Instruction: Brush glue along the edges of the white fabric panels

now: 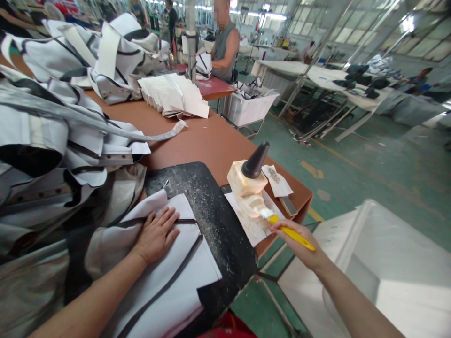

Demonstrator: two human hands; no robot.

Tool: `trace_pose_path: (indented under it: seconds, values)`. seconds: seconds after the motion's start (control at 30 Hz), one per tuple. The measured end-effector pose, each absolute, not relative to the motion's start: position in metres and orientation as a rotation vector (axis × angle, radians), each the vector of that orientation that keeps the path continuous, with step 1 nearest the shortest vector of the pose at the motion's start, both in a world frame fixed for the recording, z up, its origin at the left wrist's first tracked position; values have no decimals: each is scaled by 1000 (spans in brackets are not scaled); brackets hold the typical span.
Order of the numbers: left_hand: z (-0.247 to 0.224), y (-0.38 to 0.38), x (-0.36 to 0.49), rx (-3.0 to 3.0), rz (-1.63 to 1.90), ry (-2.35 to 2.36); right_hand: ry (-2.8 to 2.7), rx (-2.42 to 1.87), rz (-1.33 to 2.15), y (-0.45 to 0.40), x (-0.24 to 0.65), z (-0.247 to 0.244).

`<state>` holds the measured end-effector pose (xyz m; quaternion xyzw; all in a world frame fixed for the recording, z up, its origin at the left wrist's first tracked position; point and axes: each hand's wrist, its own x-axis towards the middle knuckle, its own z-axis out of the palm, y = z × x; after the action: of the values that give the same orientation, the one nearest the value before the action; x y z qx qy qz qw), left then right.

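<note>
My left hand lies flat, fingers spread, on a white fabric piece with dark strips. Beneath the fabric is a black board speckled with pale bits. At the right, my right hand grips a yellow-handled brush. The brush's white bristle end touches the lower part of a cream-coloured container, which has a dark cone on top. The container stands on a stained white sheet near the table's right edge.
White and dark fabric pieces are heaped at the left. A stack of white cards sits on the brown table. Large white bin at lower right. Beyond the table, a person handles fabric near another bin.
</note>
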<state>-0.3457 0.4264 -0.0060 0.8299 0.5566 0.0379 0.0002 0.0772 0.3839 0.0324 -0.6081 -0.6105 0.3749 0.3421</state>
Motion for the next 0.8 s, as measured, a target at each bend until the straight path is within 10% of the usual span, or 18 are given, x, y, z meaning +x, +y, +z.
trace_pose_path:
  seconds: [0.8]
  values:
    - [-16,428,-351,2669,218,1731,-1513,-1759,617,376,84,42]
